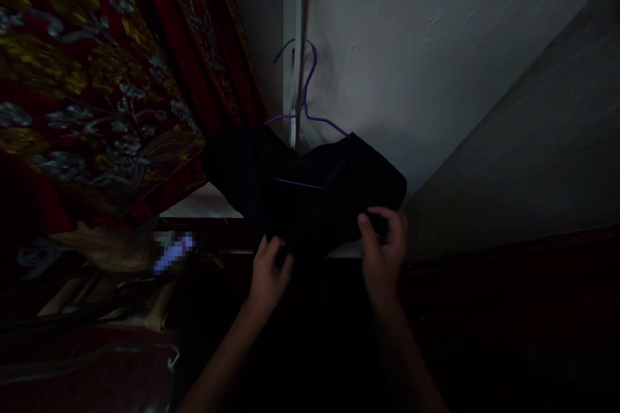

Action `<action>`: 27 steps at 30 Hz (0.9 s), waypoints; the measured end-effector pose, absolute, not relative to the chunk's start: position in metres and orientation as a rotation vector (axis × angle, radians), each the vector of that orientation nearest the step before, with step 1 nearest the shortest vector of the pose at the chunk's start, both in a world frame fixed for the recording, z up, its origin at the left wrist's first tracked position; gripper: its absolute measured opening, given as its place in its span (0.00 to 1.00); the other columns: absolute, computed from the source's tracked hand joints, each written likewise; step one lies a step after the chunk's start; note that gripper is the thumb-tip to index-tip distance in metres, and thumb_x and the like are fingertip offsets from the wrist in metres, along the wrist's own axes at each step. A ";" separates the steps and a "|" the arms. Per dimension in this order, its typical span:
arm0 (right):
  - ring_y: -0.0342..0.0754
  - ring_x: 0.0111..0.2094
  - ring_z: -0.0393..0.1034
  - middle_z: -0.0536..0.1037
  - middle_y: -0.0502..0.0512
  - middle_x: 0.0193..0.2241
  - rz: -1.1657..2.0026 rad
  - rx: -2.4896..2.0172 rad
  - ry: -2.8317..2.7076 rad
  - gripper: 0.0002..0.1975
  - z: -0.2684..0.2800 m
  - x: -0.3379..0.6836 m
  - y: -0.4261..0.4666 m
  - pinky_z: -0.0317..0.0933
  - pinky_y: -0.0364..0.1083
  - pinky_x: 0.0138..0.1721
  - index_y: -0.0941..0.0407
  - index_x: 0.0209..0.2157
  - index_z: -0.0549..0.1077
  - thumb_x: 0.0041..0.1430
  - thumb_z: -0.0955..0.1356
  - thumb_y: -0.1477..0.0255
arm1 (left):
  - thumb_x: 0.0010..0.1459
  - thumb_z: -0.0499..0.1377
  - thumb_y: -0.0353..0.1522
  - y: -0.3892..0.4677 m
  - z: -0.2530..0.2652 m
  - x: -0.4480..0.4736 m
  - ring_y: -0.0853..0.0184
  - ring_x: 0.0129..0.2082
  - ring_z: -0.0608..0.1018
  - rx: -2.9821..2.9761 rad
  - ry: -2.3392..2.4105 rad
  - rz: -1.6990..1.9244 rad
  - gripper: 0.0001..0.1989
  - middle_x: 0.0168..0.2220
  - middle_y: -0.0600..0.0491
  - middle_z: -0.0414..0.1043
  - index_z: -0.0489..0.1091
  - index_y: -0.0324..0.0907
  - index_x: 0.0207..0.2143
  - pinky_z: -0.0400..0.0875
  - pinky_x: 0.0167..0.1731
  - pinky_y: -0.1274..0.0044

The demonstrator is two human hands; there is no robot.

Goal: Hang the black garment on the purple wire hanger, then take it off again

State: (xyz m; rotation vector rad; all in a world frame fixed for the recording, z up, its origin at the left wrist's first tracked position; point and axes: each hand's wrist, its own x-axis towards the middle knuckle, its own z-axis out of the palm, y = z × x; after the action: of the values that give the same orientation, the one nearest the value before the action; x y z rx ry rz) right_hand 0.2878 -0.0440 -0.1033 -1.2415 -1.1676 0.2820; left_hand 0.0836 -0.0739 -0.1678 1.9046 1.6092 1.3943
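A black garment (329,213) hangs on a purple wire hanger (310,93), whose hook is over a narrow pale strip on the wall. The hanger's lower bar shows through the garment's open neck. My left hand (271,271) is closed on the cloth at the lower middle, fingertips pressed together. At the garment's right side, my right hand (385,258) is bent, with thumb and forefinger tips close together at the cloth. Darkness hides the folds and the garment's lower part.
A red cloth with gold and silver embroidery (97,77) hangs at the left. Below it are a woven basket-like thing (106,245) and a blurred blue-white item (173,253). A pale wall (411,45) stands behind, with a slanting grey surface (542,116) at the right.
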 end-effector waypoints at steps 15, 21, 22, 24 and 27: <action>0.48 0.32 0.74 0.77 0.53 0.29 1.045 -1.195 -1.338 0.12 -0.156 0.221 -0.074 0.65 0.45 0.35 0.56 0.33 0.74 0.61 0.69 0.60 | 0.61 0.62 0.30 -0.096 -0.195 0.105 0.65 0.36 0.81 1.590 1.401 1.738 0.04 0.35 0.52 0.79 0.77 0.42 0.38 0.76 0.38 0.76; 0.42 0.23 0.64 0.69 0.47 0.21 1.212 -1.190 -1.393 0.14 -0.156 0.232 -0.061 0.57 0.42 0.27 0.55 0.26 0.68 0.58 0.67 0.60 | 0.61 0.62 0.28 -0.094 -0.189 0.102 0.67 0.34 0.80 1.688 1.399 1.693 0.04 0.34 0.52 0.78 0.77 0.41 0.38 0.74 0.36 0.78; 0.42 0.22 0.62 0.67 0.46 0.19 1.271 -1.179 -1.376 0.14 -0.156 0.233 -0.060 0.55 0.42 0.26 0.55 0.25 0.67 0.58 0.67 0.60 | 0.61 0.62 0.28 -0.094 -0.190 0.103 0.67 0.34 0.80 1.698 1.411 1.674 0.03 0.33 0.53 0.77 0.76 0.41 0.37 0.73 0.35 0.78; 0.40 0.20 0.59 0.65 0.45 0.17 1.403 -1.151 -1.376 0.14 -0.153 0.235 -0.057 0.53 0.42 0.24 0.54 0.23 0.65 0.57 0.66 0.61 | 0.60 0.61 0.29 -0.094 -0.192 0.104 0.68 0.32 0.78 1.697 1.441 1.637 0.01 0.31 0.54 0.75 0.74 0.41 0.34 0.72 0.34 0.78; 0.39 0.17 0.58 0.67 0.46 0.14 1.598 -1.123 -1.464 0.15 -0.143 0.239 -0.050 0.49 0.41 0.20 0.55 0.22 0.67 0.55 0.66 0.61 | 0.61 0.60 0.29 -0.095 -0.196 0.107 0.68 0.30 0.77 1.636 1.462 1.591 0.02 0.29 0.55 0.74 0.71 0.41 0.33 0.70 0.31 0.79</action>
State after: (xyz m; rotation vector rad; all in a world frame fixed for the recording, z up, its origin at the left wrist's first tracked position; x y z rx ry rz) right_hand 0.2390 -0.0496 -0.1431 -1.1228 -1.4642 1.5983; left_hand 0.1069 -0.0948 -0.1964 1.6363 1.4620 1.5908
